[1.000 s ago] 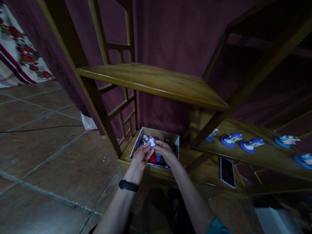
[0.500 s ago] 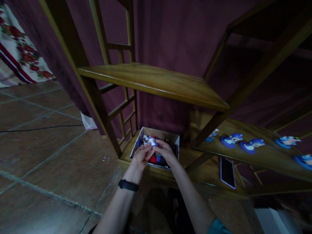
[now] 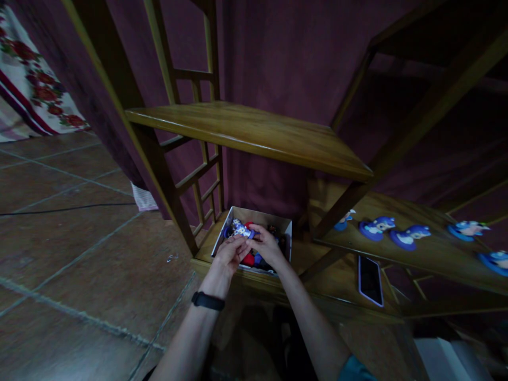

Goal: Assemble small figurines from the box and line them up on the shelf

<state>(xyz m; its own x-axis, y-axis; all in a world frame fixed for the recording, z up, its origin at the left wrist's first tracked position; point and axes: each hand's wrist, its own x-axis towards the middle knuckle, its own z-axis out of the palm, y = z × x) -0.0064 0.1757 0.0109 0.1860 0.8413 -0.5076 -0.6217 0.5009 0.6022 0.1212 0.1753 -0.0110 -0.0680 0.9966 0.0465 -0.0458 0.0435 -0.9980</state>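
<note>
A small blue-and-white figurine (image 3: 242, 229) with a round blue base is held between my two hands, over a white cardboard box (image 3: 289, 235). My left hand (image 3: 231, 250), a black band on its wrist, has its fingers closed at the lower side of the figurine. From the right, my right hand (image 3: 267, 246) grips the base with thumb and fingers. Red, blue and dark pieces lie in the box below; a red piece (image 3: 248, 259) shows beneath the hands. The fingertips partly cover the base.
The box stands on a low wooden shelf, under a higher wooden board (image 3: 246, 132). Several figurines on blue bases, one a blue-haired figurine (image 3: 377, 227), stand on the shelf to the right. A phone (image 3: 370, 281) lies below them. A slanted wooden post (image 3: 337, 209) stands between.
The figurine has turned in my fingers, from nearly upright to tilted over toward the left, with its base now toward my right hand. Both hands stay in almost the same place.
</note>
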